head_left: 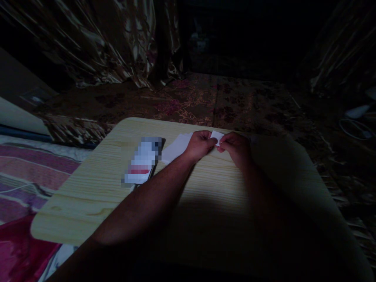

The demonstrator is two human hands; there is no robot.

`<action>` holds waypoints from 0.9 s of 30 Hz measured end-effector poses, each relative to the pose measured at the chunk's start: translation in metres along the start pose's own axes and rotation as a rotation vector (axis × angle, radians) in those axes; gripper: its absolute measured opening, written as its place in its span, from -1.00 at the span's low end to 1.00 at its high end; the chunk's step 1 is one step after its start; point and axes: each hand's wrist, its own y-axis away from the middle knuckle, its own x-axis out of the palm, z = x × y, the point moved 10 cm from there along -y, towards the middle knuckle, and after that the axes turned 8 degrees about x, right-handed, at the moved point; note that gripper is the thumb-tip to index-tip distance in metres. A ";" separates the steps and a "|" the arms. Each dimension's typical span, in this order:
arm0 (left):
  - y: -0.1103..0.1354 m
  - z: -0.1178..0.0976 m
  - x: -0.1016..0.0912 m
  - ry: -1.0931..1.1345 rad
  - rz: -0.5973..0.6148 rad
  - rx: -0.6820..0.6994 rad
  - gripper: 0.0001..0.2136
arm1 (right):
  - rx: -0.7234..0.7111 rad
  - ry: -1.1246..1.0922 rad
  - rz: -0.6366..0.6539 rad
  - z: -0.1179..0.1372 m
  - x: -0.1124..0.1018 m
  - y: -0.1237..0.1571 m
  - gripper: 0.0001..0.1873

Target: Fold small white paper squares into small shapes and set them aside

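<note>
A small white piece of paper [216, 136] is held between my two hands over the far part of the wooden table. My left hand [201, 145] pinches its left side, thumb on top. On its right edge, the fingers of my right hand [237, 148] are closed. Whether the piece is folded I cannot tell. White paper sheets [175, 149] lie fanned on the table just left of my left hand, partly hidden by my left forearm.
A pixelated phone-like object [143, 160] lies left of the sheets on the table [96, 172]. Beyond the far edge is a patterned cloth surface [194, 98] with curtains [123, 43]. A striped bedspread [32, 168] is at left, a white cable [357, 129] at right. The room is dim.
</note>
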 end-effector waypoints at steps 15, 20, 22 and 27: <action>0.000 -0.003 -0.003 -0.103 -0.032 0.044 -0.86 | -0.056 0.075 -0.096 0.005 -0.007 -0.001 -0.83; 0.001 -0.004 -0.004 -0.149 -0.039 0.053 -0.86 | -0.081 0.123 -0.094 0.007 -0.007 0.000 -0.91; 0.001 -0.004 -0.002 -0.149 -0.032 0.044 -0.85 | -0.093 0.136 -0.102 0.007 -0.008 0.001 -0.93; 0.000 -0.003 0.000 -0.120 -0.026 0.020 -0.85 | -0.118 0.198 -0.078 0.005 -0.006 0.000 -0.96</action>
